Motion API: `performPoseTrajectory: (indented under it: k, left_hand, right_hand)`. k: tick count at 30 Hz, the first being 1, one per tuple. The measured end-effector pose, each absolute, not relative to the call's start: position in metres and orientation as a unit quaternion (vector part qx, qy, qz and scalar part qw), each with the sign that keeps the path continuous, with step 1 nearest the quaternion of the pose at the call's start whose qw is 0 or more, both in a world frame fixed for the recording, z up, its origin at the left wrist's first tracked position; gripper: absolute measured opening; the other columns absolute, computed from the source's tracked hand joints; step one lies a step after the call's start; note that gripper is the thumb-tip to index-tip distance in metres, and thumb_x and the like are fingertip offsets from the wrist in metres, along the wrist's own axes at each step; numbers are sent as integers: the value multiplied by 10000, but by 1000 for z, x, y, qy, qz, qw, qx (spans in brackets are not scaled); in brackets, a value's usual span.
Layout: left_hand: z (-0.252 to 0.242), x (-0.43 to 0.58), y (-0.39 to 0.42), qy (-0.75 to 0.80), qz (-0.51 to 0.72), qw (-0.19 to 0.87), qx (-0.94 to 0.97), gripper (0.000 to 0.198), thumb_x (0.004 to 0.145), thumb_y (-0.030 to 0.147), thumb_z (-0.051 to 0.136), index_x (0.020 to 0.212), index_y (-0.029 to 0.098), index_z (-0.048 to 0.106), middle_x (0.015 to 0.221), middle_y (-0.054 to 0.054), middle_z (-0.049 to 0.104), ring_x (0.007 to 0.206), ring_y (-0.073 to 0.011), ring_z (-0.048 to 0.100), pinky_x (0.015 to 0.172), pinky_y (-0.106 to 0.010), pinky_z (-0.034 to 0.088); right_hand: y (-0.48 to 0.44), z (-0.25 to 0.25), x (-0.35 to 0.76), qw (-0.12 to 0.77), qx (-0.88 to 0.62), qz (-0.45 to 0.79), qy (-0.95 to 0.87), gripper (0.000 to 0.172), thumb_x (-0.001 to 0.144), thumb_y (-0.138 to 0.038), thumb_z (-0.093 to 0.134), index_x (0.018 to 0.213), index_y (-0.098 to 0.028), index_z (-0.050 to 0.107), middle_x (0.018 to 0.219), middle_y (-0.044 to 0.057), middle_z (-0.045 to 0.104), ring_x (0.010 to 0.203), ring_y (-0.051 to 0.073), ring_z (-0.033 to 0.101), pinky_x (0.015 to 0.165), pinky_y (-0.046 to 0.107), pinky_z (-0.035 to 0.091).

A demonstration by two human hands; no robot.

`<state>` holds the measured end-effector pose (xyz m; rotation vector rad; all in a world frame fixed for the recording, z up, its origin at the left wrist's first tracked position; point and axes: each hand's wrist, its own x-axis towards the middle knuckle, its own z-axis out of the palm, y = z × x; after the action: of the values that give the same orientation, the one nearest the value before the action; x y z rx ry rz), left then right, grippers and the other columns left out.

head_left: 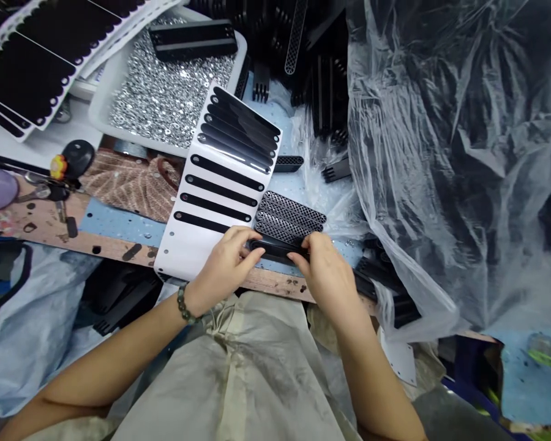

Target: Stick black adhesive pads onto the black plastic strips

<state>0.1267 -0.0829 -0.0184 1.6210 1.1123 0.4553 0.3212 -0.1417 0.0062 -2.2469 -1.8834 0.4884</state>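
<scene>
Near the table's front edge, a long black plastic strip-shaped piece (278, 248) is held at both ends. My left hand (232, 256) pinches its left end, and my right hand (324, 266) grips the right end with thumb and fingers. Just beyond it lie several black pieces with a honeycomb-patterned face (290, 215), side by side. To the left, partly under my left hand, is a white backing sheet (197, 245) of long black stickers with rounded, holed ends. Its lower part is bare, and the upper stickers sit close together.
A white tub (101, 116) of small metal nuts or washers stands behind, a black stack (193, 40) on it. Keys (60, 195) and a brown patterned cloth (128, 184) lie left. Clear plastic sheeting (441, 153) covers the right side. More black sticker sheets (41, 55) are upper left.
</scene>
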Motion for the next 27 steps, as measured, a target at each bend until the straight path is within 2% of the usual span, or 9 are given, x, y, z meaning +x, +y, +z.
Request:
performPoseTrajectory:
  k: [4,6,8,11,15,17,21,24,27]
  left_hand:
    - [0,84,-82,545,240,364,716,374,870,334,557,1219,223,486,1038,-61,519,685,-119,558,638,-275,530]
    - [0,57,-76,599,255,246,718,491,814,369,630,1245,210,455,1036,-75,518,790,-176,561,728,-337,524]
    - [-5,37,-70,617,222,184,732,638,753,407,690,1285,189,414,1101,-106,526,952,-255,550,847,-421,486]
    - [-18,24,-62,616,161,225,737,684,739,392,701,1303,162,391,1086,-103,571,1013,-287,546,893,-454,454]
    - [-24,25,-59,593,206,443,640,348,859,372,563,1141,173,517,931,-46,628,840,-200,605,738,-321,504]
    - [-18,26,-60,537,229,516,627,259,899,370,507,1052,174,580,976,-56,626,892,-196,603,754,-301,502]
    - [-1,25,-57,471,260,481,693,216,929,302,466,1018,201,636,1066,-58,589,1034,-198,546,917,-318,445]
    - [4,26,-51,448,257,472,714,226,937,292,447,1038,209,631,1066,-54,586,1022,-191,550,914,-302,448]
    - [-1,27,-40,484,241,455,708,242,932,318,443,1045,192,616,1058,-65,596,1003,-211,563,868,-310,471]
  right_hand:
    - [-147,5,327,89,-760,61,-641,354,812,-507,603,941,-196,493,881,97,537,810,268,519,659,383,434]
    - [-148,4,319,147,-744,50,-650,313,827,-441,613,985,-195,502,910,108,546,849,272,526,697,406,452]
    - [-146,3,301,226,-693,93,-678,204,864,-326,584,1014,-208,512,923,100,564,874,250,541,728,396,472]
    - [-135,-3,262,287,-587,203,-729,126,902,-201,500,1021,-209,540,905,81,600,864,211,564,752,360,497]
    - [-105,-16,217,295,-547,229,-749,245,927,-192,445,1132,-196,577,1015,103,636,949,219,584,821,373,510]
    - [-91,-20,205,300,-549,213,-751,296,926,-231,468,1202,-214,572,1084,109,637,996,233,580,859,400,505]
    - [-73,-17,199,340,-514,260,-743,293,931,-256,479,1199,-238,597,1056,77,668,985,200,597,878,384,507]
    - [-68,-11,209,418,-494,355,-675,239,937,-243,468,1105,-267,636,1038,31,682,980,160,617,879,362,517]
    - [-68,-1,235,521,-547,355,-550,249,955,-259,406,1081,-265,621,973,34,680,930,165,645,836,391,538]
